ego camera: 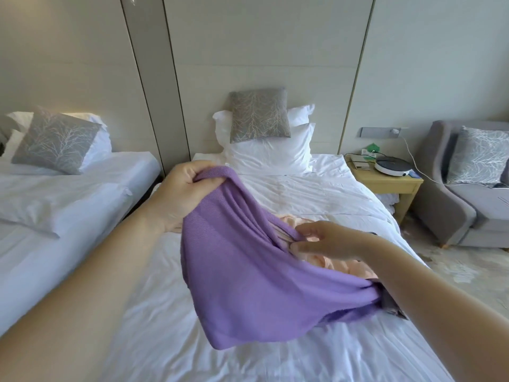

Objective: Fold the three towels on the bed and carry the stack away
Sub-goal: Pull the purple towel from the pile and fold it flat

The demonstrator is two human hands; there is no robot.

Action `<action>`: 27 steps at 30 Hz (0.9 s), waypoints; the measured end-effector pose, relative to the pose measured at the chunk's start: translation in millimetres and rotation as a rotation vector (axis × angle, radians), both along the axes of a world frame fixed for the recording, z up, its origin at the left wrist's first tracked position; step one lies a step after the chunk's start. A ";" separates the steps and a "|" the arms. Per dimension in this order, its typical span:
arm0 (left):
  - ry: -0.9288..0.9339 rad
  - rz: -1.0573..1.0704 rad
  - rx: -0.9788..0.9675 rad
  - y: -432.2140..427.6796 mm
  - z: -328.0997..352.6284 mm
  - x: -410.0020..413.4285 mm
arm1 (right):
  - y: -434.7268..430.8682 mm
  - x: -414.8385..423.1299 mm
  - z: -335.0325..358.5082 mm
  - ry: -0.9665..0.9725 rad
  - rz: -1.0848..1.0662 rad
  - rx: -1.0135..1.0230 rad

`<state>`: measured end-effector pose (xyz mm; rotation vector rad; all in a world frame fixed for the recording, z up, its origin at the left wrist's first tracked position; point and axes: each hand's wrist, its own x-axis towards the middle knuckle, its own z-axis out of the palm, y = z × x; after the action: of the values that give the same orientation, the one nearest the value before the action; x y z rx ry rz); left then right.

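A purple towel [248, 277] hangs lifted above the white bed [170, 340]. My left hand [181, 194] grips its upper edge in a fist, high and to the left. My right hand [327, 239] pinches a fold along the towel's right edge, lower down. Behind the purple towel a peach towel [355, 267] lies crumpled on the bed, partly hidden. A dark grey towel [391, 304] shows only as a corner under my right forearm.
White pillows [272, 158] and a grey patterned cushion [259, 115] stand at the headboard. A second bed [68, 199] lies to the left. A wooden nightstand [385, 186] with a round white device sits to the right, a grey armchair [468, 188] beyond it.
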<state>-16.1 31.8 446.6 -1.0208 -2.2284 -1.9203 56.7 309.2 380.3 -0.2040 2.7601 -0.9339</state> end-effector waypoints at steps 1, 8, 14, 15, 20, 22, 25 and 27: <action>-0.003 0.034 0.026 -9.6 1.8 -2.6 | -0.8 -2.3 4.9 0.040 -0.026 -0.014; 0.044 0.423 0.086 -61.6 11.8 -32.2 | -38.5 -18.4 81.3 0.693 -0.074 -0.138; 0.013 -0.034 -0.269 -5.2 -3.8 -6.7 | -71.7 -19.2 96.3 0.540 0.069 -0.296; -0.015 -0.111 -0.350 7.0 -11.3 -1.8 | -74.2 -20.4 91.1 0.524 0.065 -0.302; -0.029 -0.027 -0.299 16.3 -21.9 -3.0 | -40.7 -14.8 64.8 0.317 -0.015 -0.075; -0.041 -0.016 -0.211 7.6 -15.8 -11.0 | -25.3 -4.5 53.9 0.150 -0.015 -0.063; -0.046 0.018 -0.148 -4.0 -4.2 -18.8 | -8.5 0.7 45.8 0.103 -0.039 0.038; 0.010 0.071 -0.104 -10.7 1.8 -23.6 | 0.9 0.5 50.6 0.141 -0.064 0.137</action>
<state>-39.7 21.1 448.5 -0.9462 -2.3479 -1.7845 57.2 310.1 430.9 -0.1657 2.9633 -0.7678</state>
